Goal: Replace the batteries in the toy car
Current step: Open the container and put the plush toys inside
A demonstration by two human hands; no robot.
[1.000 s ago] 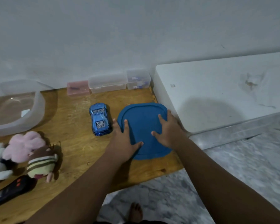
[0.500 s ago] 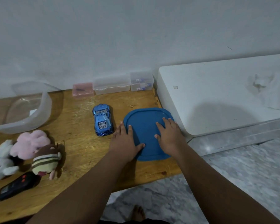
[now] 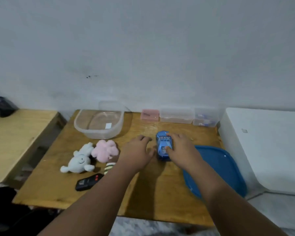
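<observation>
A wooden table (image 3: 143, 193) holds a blue toy car (image 3: 163, 145) near its middle, long axis running from the wall toward the viewer; which end is the front is unclear. The right hand (image 3: 181, 150) rests on the car, fingers spread. The left hand (image 3: 137, 152) lies open just beside it, empty
</observation>
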